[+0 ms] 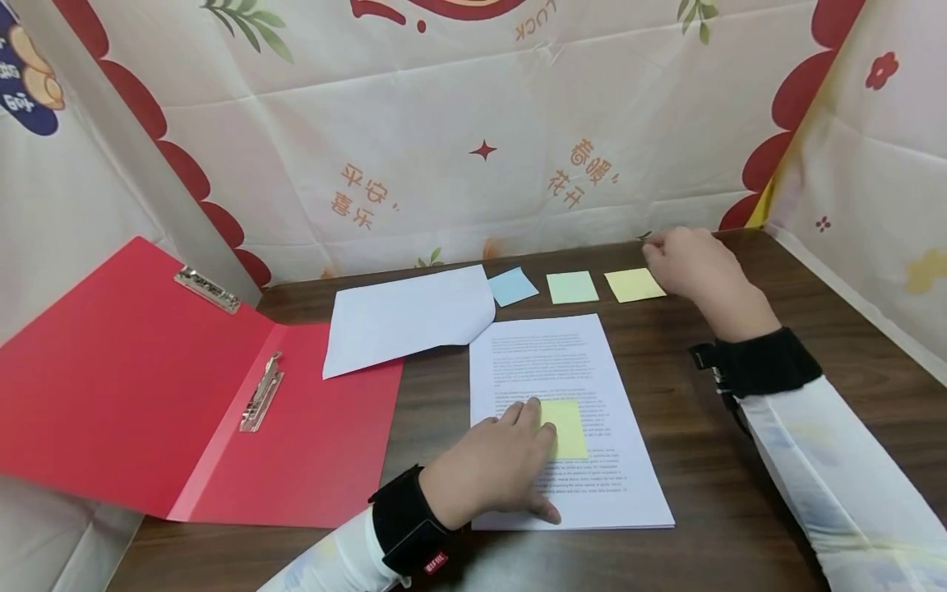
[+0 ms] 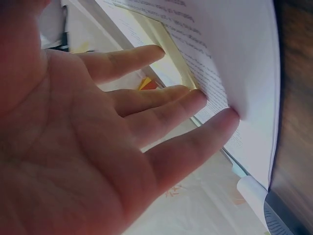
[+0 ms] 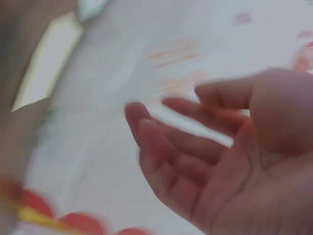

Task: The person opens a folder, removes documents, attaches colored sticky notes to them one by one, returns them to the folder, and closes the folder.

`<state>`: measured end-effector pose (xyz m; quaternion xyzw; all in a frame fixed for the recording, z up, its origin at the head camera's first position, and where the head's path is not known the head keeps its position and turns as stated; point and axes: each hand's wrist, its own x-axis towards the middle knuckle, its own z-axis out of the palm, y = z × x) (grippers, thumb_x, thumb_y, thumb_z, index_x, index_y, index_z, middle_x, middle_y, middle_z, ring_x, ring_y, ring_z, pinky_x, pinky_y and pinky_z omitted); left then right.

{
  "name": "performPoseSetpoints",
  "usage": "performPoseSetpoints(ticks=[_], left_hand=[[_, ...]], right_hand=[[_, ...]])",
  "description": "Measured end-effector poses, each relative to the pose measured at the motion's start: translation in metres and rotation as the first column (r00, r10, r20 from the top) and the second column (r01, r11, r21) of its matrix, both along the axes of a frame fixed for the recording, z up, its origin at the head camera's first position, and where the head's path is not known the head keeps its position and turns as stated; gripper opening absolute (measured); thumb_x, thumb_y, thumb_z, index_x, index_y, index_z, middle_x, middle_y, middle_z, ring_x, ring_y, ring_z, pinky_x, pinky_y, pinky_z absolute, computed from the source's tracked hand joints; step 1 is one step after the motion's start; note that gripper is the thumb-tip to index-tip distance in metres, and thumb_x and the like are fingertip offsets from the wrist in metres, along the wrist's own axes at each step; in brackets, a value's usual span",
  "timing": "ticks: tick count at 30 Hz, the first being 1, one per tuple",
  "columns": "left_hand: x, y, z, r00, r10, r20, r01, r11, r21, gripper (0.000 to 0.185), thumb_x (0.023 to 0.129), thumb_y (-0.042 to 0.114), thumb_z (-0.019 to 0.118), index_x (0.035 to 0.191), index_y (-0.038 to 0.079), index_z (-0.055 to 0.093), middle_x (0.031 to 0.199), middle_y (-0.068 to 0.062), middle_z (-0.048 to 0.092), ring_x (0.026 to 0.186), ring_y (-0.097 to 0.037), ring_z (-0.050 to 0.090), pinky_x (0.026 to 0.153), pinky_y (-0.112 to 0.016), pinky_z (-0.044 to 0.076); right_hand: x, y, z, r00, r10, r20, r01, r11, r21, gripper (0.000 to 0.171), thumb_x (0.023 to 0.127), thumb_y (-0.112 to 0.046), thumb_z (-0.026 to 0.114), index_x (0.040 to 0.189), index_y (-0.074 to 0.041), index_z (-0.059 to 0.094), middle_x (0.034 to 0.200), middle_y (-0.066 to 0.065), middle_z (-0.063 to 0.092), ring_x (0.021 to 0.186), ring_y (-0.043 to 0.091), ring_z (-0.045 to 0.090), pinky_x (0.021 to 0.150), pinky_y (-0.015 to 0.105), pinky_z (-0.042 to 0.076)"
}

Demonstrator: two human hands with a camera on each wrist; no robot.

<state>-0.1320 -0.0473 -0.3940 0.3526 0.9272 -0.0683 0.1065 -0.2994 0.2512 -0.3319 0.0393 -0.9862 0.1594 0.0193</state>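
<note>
Tabletop (image 1: 699, 460), folder (image 1: 200, 395) near printed pages (image 1: 551, 370)

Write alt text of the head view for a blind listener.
A person's left hand touches a yellow note on a printed page. The right hand is near another yellow note, in a row with a green note and a blue note. An open red folder sits at left, partly under white paper.
</note>
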Motion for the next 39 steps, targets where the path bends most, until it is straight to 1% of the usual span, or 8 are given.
performPoseSetpoints(ticks=[2,5,8,11,14,22,29,39], left_hand=[[0.000,0.000,0.000,1.000,0.005,0.003,-0.005,1.000,-0.001,0.102,0.077,0.078,0.079,0.152,0.014,0.054,0.168,-0.015,0.043,0.154,-0.027,0.045,0.108,-0.043,0.056],[0.000,-0.001,0.001,1.000,0.011,0.000,-0.011,1.000,-0.012,0.108,0.077,0.080,0.077,0.155,0.011,0.050,0.169,-0.014,0.042,0.159,-0.027,0.040,0.115,-0.049,0.052],[-0.001,-0.001,0.001,1.000,0.014,0.000,-0.014,0.999,-0.034,0.115,0.078,0.083,0.073,0.161,0.008,0.044,0.172,-0.012,0.038,0.162,-0.026,0.035,0.124,-0.052,0.043],[-0.001,0.000,0.002,1.000,0.017,0.015,-0.016,0.998,-0.066,0.117,0.082,0.083,0.069,0.165,0.007,0.038,0.175,-0.011,0.033,0.163,-0.024,0.032,0.129,-0.051,0.037],[-0.001,0.001,0.002,0.999,0.025,0.037,-0.022,0.996,-0.092,0.117,0.084,0.083,0.066,0.167,0.008,0.033,0.176,-0.009,0.028,0.164,-0.023,0.031,0.129,-0.048,0.036],[-0.001,0.004,0.000,0.996,0.037,0.084,-0.029,0.995,-0.094,0.115,0.085,0.081,0.067,0.167,0.008,0.032,0.177,-0.008,0.025,0.165,-0.021,0.028,0.128,-0.044,0.039],[-0.002,0.006,0.002,0.994,0.063,0.085,-0.057,0.996,-0.074,0.114,0.083,0.079,0.071,0.165,0.008,0.038,0.176,-0.010,0.029,0.164,-0.022,0.031,0.124,-0.041,0.044],[-0.004,0.002,0.002,0.993,0.073,0.092,-0.070,0.997,-0.028,0.112,0.079,0.076,0.079,0.161,0.008,0.044,0.174,-0.010,0.034,0.162,-0.022,0.036,0.118,-0.042,0.051]], right_hand=[[0.025,-0.026,0.011,0.995,0.100,-0.007,-0.100,0.995,0.010,0.047,0.112,-0.028,0.042,0.145,0.002,0.060,0.138,0.032,0.064,0.121,0.046,0.063,0.103,0.069,0.050],[0.071,-0.067,0.009,0.959,0.281,0.045,-0.284,0.956,0.071,0.040,0.111,-0.024,0.051,0.140,-0.002,0.066,0.125,0.023,0.074,0.109,0.036,0.071,0.096,0.061,0.057],[0.117,-0.100,-0.009,0.888,0.431,0.158,-0.457,0.863,0.216,0.038,0.107,-0.021,0.060,0.138,-0.001,0.067,0.132,0.019,0.073,0.115,0.035,0.073,0.095,0.058,0.060],[0.149,-0.118,-0.029,0.818,0.504,0.279,-0.573,0.761,0.304,0.048,0.104,-0.020,0.064,0.147,0.001,0.059,0.154,0.019,0.060,0.142,0.038,0.059,0.111,0.066,0.050],[0.160,-0.124,-0.044,0.780,0.521,0.345,-0.619,0.723,0.307,0.057,0.104,-0.019,0.063,0.156,0.000,0.050,0.166,0.016,0.047,0.156,0.035,0.045,0.119,0.071,0.039],[0.156,-0.118,-0.055,0.764,0.524,0.376,-0.632,0.725,0.274,0.056,0.106,-0.019,0.060,0.157,0.000,0.048,0.169,0.015,0.044,0.157,0.032,0.044,0.120,0.073,0.035],[0.159,-0.095,-0.055,0.795,0.499,0.345,-0.592,0.764,0.259,0.052,0.104,-0.011,0.061,0.153,0.004,0.053,0.164,0.019,0.048,0.154,0.035,0.048,0.120,0.075,0.034],[0.161,-0.079,-0.056,0.799,0.499,0.336,-0.582,0.782,0.222,0.068,0.102,-0.038,0.071,0.153,0.003,0.053,0.164,0.022,0.048,0.153,0.038,0.048,0.118,0.076,0.035]])
